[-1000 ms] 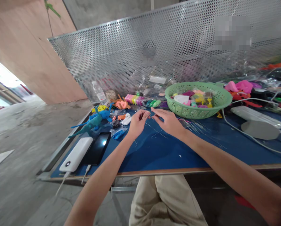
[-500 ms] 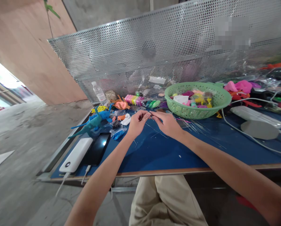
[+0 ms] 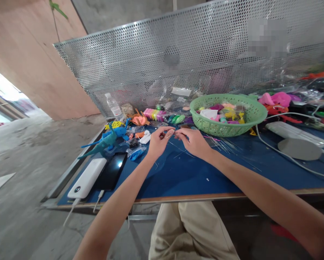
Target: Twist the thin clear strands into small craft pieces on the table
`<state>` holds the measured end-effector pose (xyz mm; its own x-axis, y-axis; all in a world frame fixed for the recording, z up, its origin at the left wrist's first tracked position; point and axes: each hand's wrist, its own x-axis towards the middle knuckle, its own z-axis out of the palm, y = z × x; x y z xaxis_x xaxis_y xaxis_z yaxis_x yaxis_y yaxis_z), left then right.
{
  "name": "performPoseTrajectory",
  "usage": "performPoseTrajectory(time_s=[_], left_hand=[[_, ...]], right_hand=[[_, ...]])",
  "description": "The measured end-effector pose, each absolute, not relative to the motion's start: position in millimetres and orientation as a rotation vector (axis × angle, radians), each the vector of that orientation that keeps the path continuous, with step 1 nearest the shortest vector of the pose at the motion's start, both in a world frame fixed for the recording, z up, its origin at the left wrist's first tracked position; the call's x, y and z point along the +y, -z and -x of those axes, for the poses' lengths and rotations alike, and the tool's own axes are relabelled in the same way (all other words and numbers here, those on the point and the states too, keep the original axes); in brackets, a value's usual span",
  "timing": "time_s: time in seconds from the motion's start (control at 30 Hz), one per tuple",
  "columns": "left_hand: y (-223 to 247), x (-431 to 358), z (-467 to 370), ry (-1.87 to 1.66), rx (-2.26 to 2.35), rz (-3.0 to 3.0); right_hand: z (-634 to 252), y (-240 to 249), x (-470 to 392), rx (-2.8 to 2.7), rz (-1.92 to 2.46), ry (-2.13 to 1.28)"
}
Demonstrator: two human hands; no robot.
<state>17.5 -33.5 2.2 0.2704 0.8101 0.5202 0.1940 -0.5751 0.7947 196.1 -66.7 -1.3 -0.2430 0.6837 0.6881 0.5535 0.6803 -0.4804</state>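
Note:
Over the back middle of the blue table [image 3: 178, 180], my left hand [image 3: 161, 140] is closed in a pinch on a thin wire [image 3: 166, 136]. My right hand [image 3: 191, 140] faces it, thumb and fingertips pressed together at the wire's other side; the fingertips of both hands nearly meet. Loose thin wires [image 3: 182, 151] lie on the table below the hands. More straight wires [image 3: 227, 144] are spread to the right of my right hand, in front of the green basket [image 3: 218, 128]. The wire's exact shape between the fingers is too small to tell.
Blue and teal toy figures [image 3: 106, 141], a white power bank [image 3: 87, 178] and a black phone [image 3: 113, 171] lie at the left. Behind stand a bottle [image 3: 113, 107] and a perforated metal panel [image 3: 140, 65]. A grey disc [image 3: 299, 149] and white cables are at the right.
The fingertips of my right hand have drawn slightly away from my left hand and curled in more. My left hand has barely moved.

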Motion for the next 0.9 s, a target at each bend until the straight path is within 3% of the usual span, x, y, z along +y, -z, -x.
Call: performPoseTrajectory(time_s=[0.47, 0.77, 0.9], left_hand=[[-2.0, -31.7, -18.3, -1.284, 0.838, -1.857], [-3.4, -35.6, -22.3, -1.282, 0.794, -1.673], [-5.8, -36.5, -22.8, -1.351, 0.789, -1.671]], right_hand=[[-197.0, 5.9, -60.2, -2.033, 1.050, 0.017], [-197.1, -0.2, -61.7, -2.059, 1.119, 0.545], [-194.4, -3.9, -64.7, -2.010, 1.132, 0.623]])
